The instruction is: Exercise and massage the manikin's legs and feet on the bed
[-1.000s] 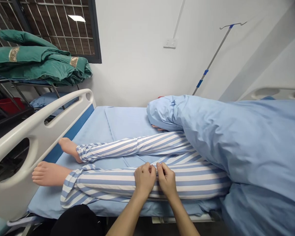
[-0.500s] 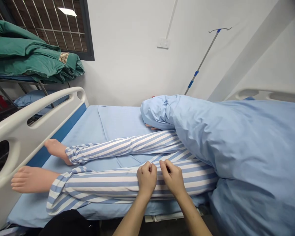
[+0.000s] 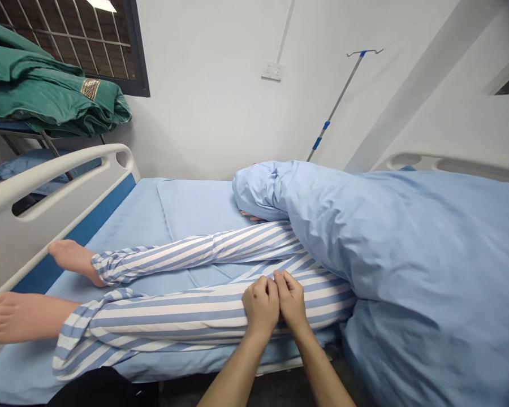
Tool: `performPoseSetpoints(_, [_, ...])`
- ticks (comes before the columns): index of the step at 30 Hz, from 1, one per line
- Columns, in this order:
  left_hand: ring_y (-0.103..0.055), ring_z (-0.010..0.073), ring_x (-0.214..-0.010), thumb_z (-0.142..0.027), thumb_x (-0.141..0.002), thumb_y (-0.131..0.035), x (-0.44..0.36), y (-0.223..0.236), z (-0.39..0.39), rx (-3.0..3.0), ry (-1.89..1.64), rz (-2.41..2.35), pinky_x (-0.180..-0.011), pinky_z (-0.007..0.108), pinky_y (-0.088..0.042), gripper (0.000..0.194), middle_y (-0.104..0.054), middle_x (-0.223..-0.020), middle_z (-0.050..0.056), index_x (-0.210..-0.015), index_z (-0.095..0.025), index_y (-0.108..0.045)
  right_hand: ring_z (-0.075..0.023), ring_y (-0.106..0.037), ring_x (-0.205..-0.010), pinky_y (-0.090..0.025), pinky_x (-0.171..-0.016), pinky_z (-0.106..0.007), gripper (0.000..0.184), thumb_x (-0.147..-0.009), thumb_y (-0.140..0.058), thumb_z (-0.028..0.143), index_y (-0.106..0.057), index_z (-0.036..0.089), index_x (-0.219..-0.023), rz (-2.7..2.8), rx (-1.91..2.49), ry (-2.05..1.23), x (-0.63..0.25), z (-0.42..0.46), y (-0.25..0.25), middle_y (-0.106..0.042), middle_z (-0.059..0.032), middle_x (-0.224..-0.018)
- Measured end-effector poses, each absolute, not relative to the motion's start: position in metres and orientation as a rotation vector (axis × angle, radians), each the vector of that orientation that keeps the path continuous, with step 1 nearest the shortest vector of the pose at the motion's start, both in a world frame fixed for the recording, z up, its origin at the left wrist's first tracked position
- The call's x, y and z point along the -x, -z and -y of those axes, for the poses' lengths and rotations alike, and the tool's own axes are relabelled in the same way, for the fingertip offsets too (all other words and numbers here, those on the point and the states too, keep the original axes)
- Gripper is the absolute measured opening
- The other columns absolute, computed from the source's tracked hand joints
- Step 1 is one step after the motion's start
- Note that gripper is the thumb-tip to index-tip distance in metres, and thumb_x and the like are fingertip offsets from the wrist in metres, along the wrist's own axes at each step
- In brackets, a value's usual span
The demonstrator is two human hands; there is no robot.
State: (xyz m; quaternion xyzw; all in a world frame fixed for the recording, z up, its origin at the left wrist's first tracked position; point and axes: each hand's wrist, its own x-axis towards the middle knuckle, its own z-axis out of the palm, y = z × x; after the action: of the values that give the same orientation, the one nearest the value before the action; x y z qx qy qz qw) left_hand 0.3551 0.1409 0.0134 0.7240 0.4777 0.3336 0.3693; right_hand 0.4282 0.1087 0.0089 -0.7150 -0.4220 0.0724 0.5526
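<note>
My left hand (image 3: pixel 261 305) and my right hand (image 3: pixel 290 297) sit side by side on the nearer leg of the blue-and-white striped pyjama trousers (image 3: pixel 165 319), their fingers pinching the cloth. The other trouser leg (image 3: pixel 195 251) lies just beyond them on the blue bed sheet (image 3: pixel 195 203). Two bare feet (image 3: pixel 74 260) (image 3: pixel 17 317) stick out of the cuffs at the left. A light blue quilt (image 3: pixel 407 243) covers the body's upper part and hides it. Some fingers (image 3: pixel 250 215) show beneath the quilt's folded edge.
A white bed end (image 3: pixel 46 181) with a blue strip stands at the left, with another (image 3: pixel 445 164) at the right. Green folded quilts (image 3: pixel 46 90) lie on a metal rack by a barred window (image 3: pixel 85 39). An IV pole (image 3: pixel 335 102) leans by the wall.
My hands have drawn closer together and now touch, still on the trouser leg. The whole scene has slid left in the view as the camera turned.
</note>
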Motion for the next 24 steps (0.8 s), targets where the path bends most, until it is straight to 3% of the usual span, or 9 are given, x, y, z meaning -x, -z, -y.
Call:
performPoseSetpoints(5, [-0.051, 0.0115, -0.058, -0.026, -0.086, -0.039, -0.352, -0.002, -0.139, -1.968, -0.866, -1.191, -0.058, 0.026, -0.026, 0.032, -0.06, -0.059, 0.0, -0.057, -0.02, -0.049, -0.0089, -0.033, -0.047, -0.029, -0.049, -0.023, 0.037, -0.085, -0.046, 0.042, -0.038, 0.02, -0.057, 1.201, 1.783, -0.063, -0.44, -0.095, -0.016, -0.033, 0.0063, -0.049])
performPoseSetpoints(10, [-0.044, 0.0105, -0.054, -0.028, -0.085, -0.039, -0.357, -0.018, -0.14, -1.878, -0.854, -1.14, -0.055, 0.025, -0.026, 0.034, -0.054, -0.053, -0.002, -0.052, -0.019, -0.045, -0.009, -0.032, -0.045, -0.028, -0.049, -0.023, 0.039, -0.085, -0.044, 0.044, -0.038, 0.02, -0.055, 1.085, 1.817, 0.065, -0.447, -0.091, 0.0, -0.034, 0.0059, -0.047])
performPoseSetpoints(14, [-0.038, 0.0092, -0.051, -0.031, -0.084, -0.04, -0.372, -0.032, -0.139, -1.808, -0.853, -0.929, -0.053, 0.024, -0.026, 0.036, -0.048, -0.049, -0.003, -0.049, -0.019, -0.04, -0.0098, -0.034, -0.047, -0.03, -0.047, -0.023, 0.04, -0.085, -0.044, 0.047, -0.037, 0.021, -0.056, 0.935, 1.747, -0.018, -0.449, -0.092, 0.003, -0.036, 0.0053, -0.049])
performPoseSetpoints(19, [-0.044, 0.0108, -0.056, -0.026, -0.083, -0.039, -0.379, -0.021, -0.138, -1.883, -0.781, -1.01, -0.057, 0.025, -0.027, 0.032, -0.055, -0.054, -0.001, -0.053, -0.019, -0.047, -0.0095, -0.031, -0.046, -0.029, -0.044, -0.023, 0.042, -0.082, -0.047, 0.05, -0.036, 0.02, -0.054, 0.861, 1.671, -0.143, -0.46, -0.085, -0.014, -0.032, 0.0054, -0.049])
performPoseSetpoints(24, [-0.043, 0.0108, -0.056, -0.027, -0.082, -0.039, -0.376, -0.013, -0.135, -1.923, -0.793, -1.016, -0.058, 0.025, -0.027, 0.031, -0.054, -0.054, -0.002, -0.053, -0.02, -0.048, -0.0101, -0.036, -0.051, -0.03, -0.05, -0.023, 0.04, -0.08, -0.05, 0.048, -0.043, 0.019, -0.055, 0.739, 1.84, 0.097, -0.492, -0.068, -0.019, -0.037, 0.0046, -0.05])
